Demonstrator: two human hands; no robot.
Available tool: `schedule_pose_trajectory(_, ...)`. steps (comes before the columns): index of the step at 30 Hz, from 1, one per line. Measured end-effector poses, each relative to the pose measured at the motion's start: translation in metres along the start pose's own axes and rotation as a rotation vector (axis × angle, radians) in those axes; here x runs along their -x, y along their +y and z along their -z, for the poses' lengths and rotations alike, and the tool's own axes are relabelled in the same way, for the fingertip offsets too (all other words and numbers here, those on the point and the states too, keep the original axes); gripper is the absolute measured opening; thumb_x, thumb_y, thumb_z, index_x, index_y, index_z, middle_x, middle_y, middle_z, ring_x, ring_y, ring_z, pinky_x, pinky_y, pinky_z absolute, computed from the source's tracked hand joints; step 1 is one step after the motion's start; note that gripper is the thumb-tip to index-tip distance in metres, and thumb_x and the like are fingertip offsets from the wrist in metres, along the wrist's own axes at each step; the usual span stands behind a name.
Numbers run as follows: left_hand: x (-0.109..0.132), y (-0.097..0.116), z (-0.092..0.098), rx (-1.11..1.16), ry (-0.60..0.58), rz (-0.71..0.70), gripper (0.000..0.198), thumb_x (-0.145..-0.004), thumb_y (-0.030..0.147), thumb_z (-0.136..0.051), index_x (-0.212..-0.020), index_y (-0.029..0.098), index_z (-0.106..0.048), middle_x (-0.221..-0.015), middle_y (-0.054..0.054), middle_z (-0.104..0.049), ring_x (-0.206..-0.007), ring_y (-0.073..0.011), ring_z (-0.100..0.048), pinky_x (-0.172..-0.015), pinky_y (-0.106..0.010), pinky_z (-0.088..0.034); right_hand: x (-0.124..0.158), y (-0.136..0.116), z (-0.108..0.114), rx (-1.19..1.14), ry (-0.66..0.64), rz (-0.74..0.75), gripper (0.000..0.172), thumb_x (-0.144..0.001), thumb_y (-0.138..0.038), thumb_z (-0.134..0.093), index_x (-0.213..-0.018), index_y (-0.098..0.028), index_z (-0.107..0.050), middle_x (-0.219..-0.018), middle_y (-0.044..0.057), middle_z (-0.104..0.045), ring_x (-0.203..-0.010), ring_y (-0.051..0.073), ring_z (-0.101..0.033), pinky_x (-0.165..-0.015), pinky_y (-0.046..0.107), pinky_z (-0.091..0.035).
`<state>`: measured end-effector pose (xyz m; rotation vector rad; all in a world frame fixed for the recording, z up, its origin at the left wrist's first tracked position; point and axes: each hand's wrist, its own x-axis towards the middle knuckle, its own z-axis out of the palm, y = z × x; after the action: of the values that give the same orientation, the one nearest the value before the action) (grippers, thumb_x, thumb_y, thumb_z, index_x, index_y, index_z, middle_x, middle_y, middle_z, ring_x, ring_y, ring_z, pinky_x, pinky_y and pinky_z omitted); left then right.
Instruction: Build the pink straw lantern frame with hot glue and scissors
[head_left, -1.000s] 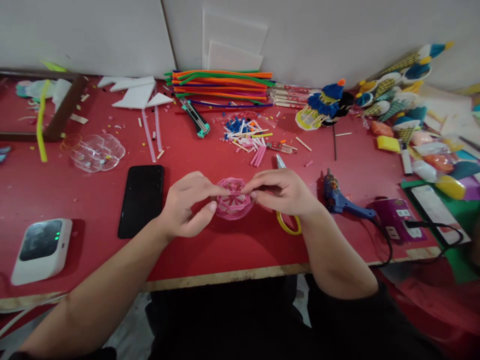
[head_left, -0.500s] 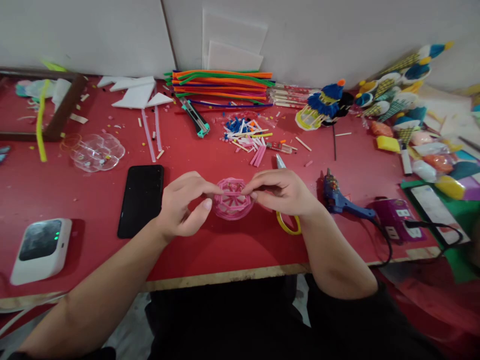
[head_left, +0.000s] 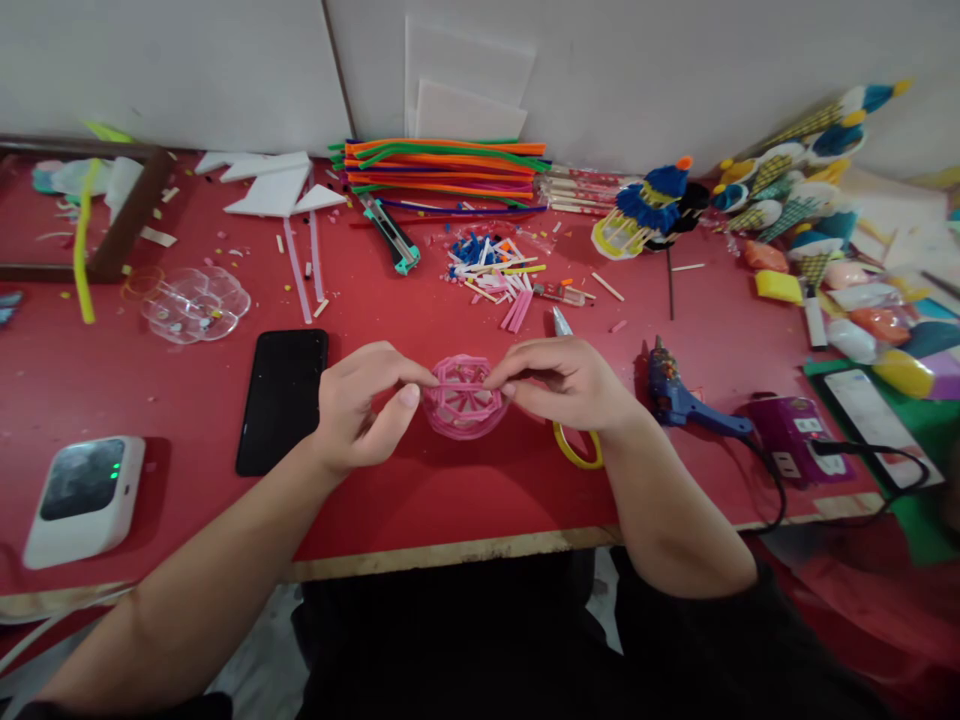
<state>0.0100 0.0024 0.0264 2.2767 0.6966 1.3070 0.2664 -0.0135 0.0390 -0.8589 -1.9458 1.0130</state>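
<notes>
A round pink openwork piece (head_left: 466, 397) made of short sticks rests on the red table between my hands. My left hand (head_left: 367, 402) touches its upper left edge with the index fingertip, thumb held apart below. My right hand (head_left: 566, 385) has thumb and index finger closed at the upper right edge, on a pink stick that lies across the top. Beneath my right wrist, yellow-handled scissors (head_left: 577, 460) are partly hidden. A heap of short coloured sticks (head_left: 499, 270) lies beyond the pink piece.
A black phone (head_left: 282, 402) and a white device (head_left: 84, 500) lie to the left. Right are a blue glue gun (head_left: 679, 395) and a purple power socket (head_left: 799, 440). A cutter (head_left: 390, 235) and pipe cleaners (head_left: 450, 170) lie at the back.
My left hand has shifted slightly left, its index fingertip drawing back to the edge of the pink piece. My right hand has barely moved.
</notes>
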Motion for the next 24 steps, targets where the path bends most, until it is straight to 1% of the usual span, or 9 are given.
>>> schedule_pose_trajectory(8,0.001,0.000,0.000,0.001,-0.017,0.009,0.023,-0.098,0.023,-0.049,-0.089,0.021,-0.069,-0.070,-0.003,-0.069,-0.061,-0.0154,-0.060,-0.059,-0.031,-0.050,-0.001,-0.002,0.001,0.012,0.001,-0.016,0.018,-0.086,-0.011,-0.062,-0.091,-0.019,-0.078,-0.083,0.002,-0.078,-0.071,0.009,-0.068,-0.064,0.022,-0.051)
schedule_pose_trajectory(11,0.002,-0.004,0.000,0.021,0.006,0.055,0.021,-0.099,0.029,-0.051,-0.105,0.020,-0.068,-0.089,-0.006,-0.071,-0.077,-0.0183,-0.064,-0.070,-0.035,-0.055,0.000,-0.001,-0.001,-0.018,0.039,0.004,0.018,-0.084,-0.011,-0.063,-0.089,-0.020,-0.078,-0.080,0.001,-0.077,-0.067,0.009,-0.066,-0.059,0.022,-0.049)
schedule_pose_trajectory(13,0.003,-0.007,-0.001,0.015,-0.058,0.107,0.037,-0.097,0.040,-0.057,-0.128,0.020,-0.060,-0.118,-0.013,-0.068,-0.100,-0.0243,-0.065,-0.084,-0.041,-0.058,0.001,0.001,-0.004,-0.078,0.193,0.029,0.017,-0.083,-0.011,-0.063,-0.085,-0.021,-0.077,-0.074,0.000,-0.074,-0.062,0.009,-0.064,-0.055,0.023,-0.047)
schedule_pose_trajectory(15,0.004,-0.009,-0.003,0.020,-0.199,0.134,0.069,-0.090,0.051,-0.067,-0.147,0.021,-0.042,-0.143,-0.019,-0.054,-0.125,-0.0320,-0.059,-0.099,-0.050,-0.056,0.002,0.005,-0.007,-0.132,0.467,0.042,0.017,-0.081,-0.012,-0.061,-0.082,-0.023,-0.074,-0.067,-0.002,-0.068,-0.058,0.010,-0.061,-0.053,0.024,-0.046)
schedule_pose_trajectory(17,0.006,-0.010,-0.006,0.048,-0.330,0.146,0.093,-0.084,0.055,-0.076,-0.156,0.024,-0.025,-0.155,-0.022,-0.043,-0.142,-0.0364,-0.048,-0.111,-0.056,-0.049,0.002,0.008,-0.009,-0.097,0.729,0.016,0.016,-0.079,-0.013,-0.059,-0.079,-0.024,-0.071,-0.063,-0.004,-0.062,-0.054,0.011,-0.056,-0.052,0.025,-0.044)
schedule_pose_trajectory(18,0.006,-0.010,-0.007,0.070,-0.363,0.154,0.098,-0.083,0.053,-0.078,-0.157,0.025,-0.020,-0.156,-0.022,-0.041,-0.146,-0.0368,-0.044,-0.115,-0.057,-0.047,0.001,0.009,-0.010,-0.032,0.796,-0.020,0.016,-0.079,-0.013,-0.057,-0.078,-0.024,-0.070,-0.061,-0.004,-0.060,-0.052,0.011,-0.053,-0.051,0.025,-0.042)
schedule_pose_trajectory(20,0.007,-0.009,-0.010,0.098,-0.381,0.178,0.094,-0.085,0.048,-0.079,-0.156,0.027,-0.021,-0.152,-0.021,-0.047,-0.147,-0.0361,-0.045,-0.116,-0.056,-0.047,-0.001,0.012,-0.011,0.159,0.768,-0.127,0.015,-0.077,-0.014,-0.056,-0.075,-0.023,-0.069,-0.059,-0.004,-0.059,-0.050,0.010,-0.050,-0.050,0.025,-0.039)
schedule_pose_trajectory(22,0.008,-0.009,-0.011,0.121,-0.363,0.226,0.088,-0.085,0.045,-0.079,-0.153,0.027,-0.027,-0.146,-0.020,-0.052,-0.142,-0.0355,-0.052,-0.113,-0.054,-0.050,-0.004,0.015,-0.012,0.378,0.571,-0.232,0.014,-0.076,-0.014,-0.057,-0.074,-0.022,-0.068,-0.063,-0.002,-0.064,-0.055,0.012,-0.055,-0.055,0.025,-0.042)
schedule_pose_trajectory(24,0.008,-0.010,-0.011,0.144,-0.314,0.286,0.090,-0.082,0.047,-0.082,-0.152,0.027,-0.029,-0.141,-0.019,-0.056,-0.133,-0.0346,-0.060,-0.107,-0.052,-0.054,-0.005,0.019,-0.014,0.562,0.340,-0.288,0.014,-0.077,-0.014,-0.057,-0.076,-0.021,-0.069,-0.072,0.001,-0.072,-0.065,0.015,-0.063,-0.063,0.027,-0.046)
